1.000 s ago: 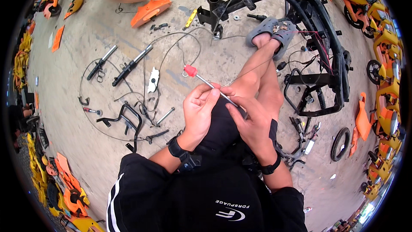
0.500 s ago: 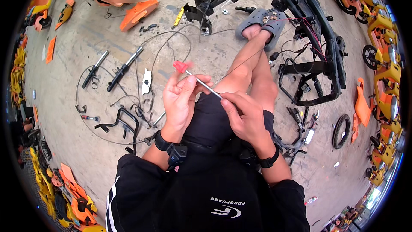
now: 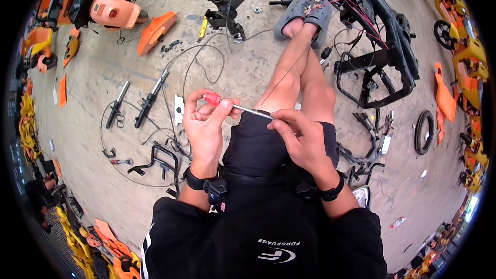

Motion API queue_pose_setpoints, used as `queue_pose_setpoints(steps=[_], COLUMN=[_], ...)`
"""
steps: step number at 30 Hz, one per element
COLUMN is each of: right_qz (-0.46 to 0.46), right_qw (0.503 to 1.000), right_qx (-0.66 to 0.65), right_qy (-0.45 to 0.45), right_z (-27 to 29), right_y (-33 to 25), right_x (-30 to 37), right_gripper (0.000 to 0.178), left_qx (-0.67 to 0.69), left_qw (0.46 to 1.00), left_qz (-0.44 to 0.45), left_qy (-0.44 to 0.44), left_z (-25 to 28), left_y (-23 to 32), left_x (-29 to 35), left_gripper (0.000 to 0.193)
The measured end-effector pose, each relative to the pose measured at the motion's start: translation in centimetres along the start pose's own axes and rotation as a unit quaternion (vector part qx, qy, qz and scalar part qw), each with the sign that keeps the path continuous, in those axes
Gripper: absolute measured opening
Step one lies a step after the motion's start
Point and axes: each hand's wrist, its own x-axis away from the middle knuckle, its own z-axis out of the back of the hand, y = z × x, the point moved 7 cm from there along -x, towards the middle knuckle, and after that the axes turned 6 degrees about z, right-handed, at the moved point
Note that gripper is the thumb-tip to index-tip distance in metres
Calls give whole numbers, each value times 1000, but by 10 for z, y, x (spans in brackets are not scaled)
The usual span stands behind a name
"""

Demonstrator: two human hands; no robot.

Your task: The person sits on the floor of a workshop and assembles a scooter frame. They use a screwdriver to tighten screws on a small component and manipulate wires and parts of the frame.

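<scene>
Red-handled screwdriver [image 3: 235, 104] between hands, left hand [image 3: 206, 124] pinching handle, right hand [image 3: 299, 137] gripping shaft

left hand [image 3: 204, 124] pinches red-handled screwdriver [image 3: 235, 105]; right hand [image 3: 299, 139] grips its shaft tip above lap. thin cable [image 3: 287, 70] runs toward grey sandals [image 3: 305, 15]; black frame [image 3: 377, 36] beside.

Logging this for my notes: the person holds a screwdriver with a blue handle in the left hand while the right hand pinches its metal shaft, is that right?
Not quite: the head view shows the screwdriver has a red handle, not blue. The left hand holds it, and the right hand pinches its metal shaft.
</scene>
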Motion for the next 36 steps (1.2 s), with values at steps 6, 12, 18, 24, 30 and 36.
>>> queue_pose_setpoints(steps=[6,12,18,24,30,36], right_qz=[-50,-57,-74,-61,-37,-61], right_qw=[999,998,996,996,998,994], right_qx=[5,-18,-27,-56,-50,-84], right_qy=[-14,25,27,23,20,20], right_z=[13,24,37,45,51,56], right_y=[2,13,16,16,14,22], right_x=[8,24,34,38,42,49], right_gripper=[13,12,11,11,12,10], left_qx=[-53,-434,-601,-493,-336,-385], left_qw=[996,861,695,705,732,767], left_qz=[39,-188,-172,-9,321,221], left_qy=[-62,-188,-355,-510,-498,-464], left_z=[-10,-45,-85,-91,-73,-80], left_y=[-10,13,15,-10,-53,-56], left_x=[-5,-3,4,-11,-2,4], left_gripper=[34,13,8,15,20,20])
